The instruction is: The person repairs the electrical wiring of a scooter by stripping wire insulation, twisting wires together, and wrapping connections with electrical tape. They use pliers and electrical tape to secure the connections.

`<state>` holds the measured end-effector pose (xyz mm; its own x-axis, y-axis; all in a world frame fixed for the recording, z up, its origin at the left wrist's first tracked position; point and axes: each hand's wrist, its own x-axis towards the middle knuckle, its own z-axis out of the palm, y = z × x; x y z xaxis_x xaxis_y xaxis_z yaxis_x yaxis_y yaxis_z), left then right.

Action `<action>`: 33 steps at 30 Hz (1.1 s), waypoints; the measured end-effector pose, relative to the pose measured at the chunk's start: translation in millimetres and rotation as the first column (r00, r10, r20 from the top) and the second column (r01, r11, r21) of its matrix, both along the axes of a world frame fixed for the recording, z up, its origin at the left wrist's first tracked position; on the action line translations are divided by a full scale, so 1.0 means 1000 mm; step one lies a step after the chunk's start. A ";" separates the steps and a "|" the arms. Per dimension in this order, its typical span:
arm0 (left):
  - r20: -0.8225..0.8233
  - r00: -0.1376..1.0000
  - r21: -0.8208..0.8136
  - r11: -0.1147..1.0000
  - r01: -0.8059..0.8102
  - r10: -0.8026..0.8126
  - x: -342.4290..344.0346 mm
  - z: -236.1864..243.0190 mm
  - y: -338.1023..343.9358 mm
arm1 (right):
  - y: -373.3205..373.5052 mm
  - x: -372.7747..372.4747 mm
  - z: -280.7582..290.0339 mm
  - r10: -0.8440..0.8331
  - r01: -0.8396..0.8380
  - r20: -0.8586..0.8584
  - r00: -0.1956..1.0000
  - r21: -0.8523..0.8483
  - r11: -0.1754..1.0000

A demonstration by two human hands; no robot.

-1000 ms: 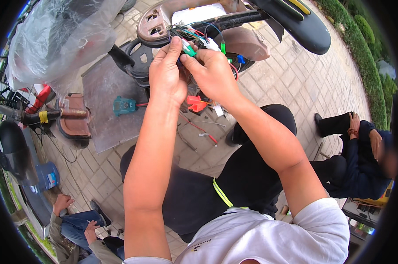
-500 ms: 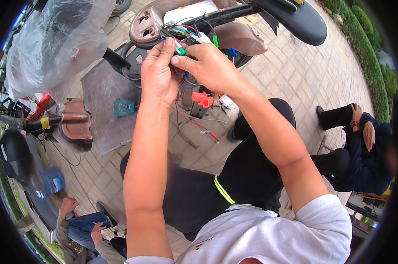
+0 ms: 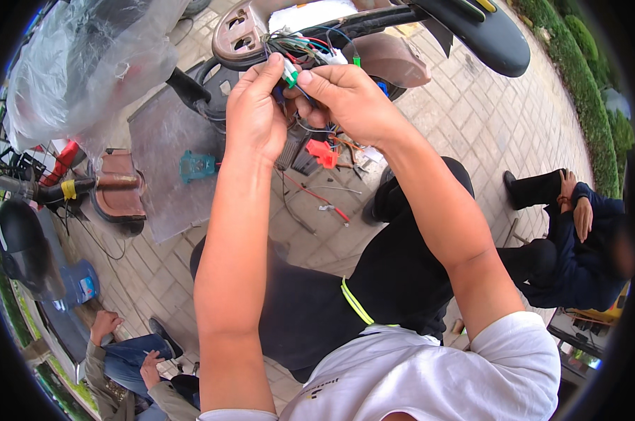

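Observation:
A small white and green wire connector (image 3: pixel 290 72) sits between my two hands, in front of the scooter's wiring. My left hand (image 3: pixel 254 112) pinches its left side, thumb uppermost. From the right, my right hand (image 3: pixel 356 95) closes thumb and forefinger at the green end, its other fingers curled below; the exact contact there is partly hidden. Behind my fingertips spreads a bundle of thin coloured wires (image 3: pixel 305 43), with a white connector (image 3: pixel 333 57) and a green one (image 3: pixel 356 61) among them. Below my hands lies a red plastic connector (image 3: pixel 322 153).
The brown scooter body (image 3: pixel 243 35) and a black fender-like part (image 3: pixel 500 45) stand ahead. A teal device (image 3: pixel 196 166) rests on a greyish sheet (image 3: pixel 166 189); clear plastic wrap (image 3: pixel 86 70) hangs at left. Seated people are at lower left (image 3: pixel 131 358) and right (image 3: pixel 577 245).
My right hand has turned slightly, so its curled lower fingers show more. The connector has shifted a little to the right, and the view has moved slightly.

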<state>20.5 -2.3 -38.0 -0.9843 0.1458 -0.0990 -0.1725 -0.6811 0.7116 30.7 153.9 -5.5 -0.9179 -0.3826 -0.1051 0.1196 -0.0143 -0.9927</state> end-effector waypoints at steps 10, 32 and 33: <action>0.059 0.979 -0.210 0.962 -0.178 0.194 0.005 0.011 0.005 | -0.017 0.000 -0.004 -0.084 0.091 0.149 0.985 -0.045 0.995; 0.064 0.997 -0.041 0.998 0.037 -0.034 0.008 0.012 -0.002 | -0.016 -0.004 -0.025 0.195 0.156 0.449 0.872 -0.633 0.758; 0.075 0.997 -0.055 0.998 0.028 -0.024 0.008 0.013 -0.002 | -0.016 -0.003 -0.024 0.189 0.156 0.445 0.875 -0.629 0.761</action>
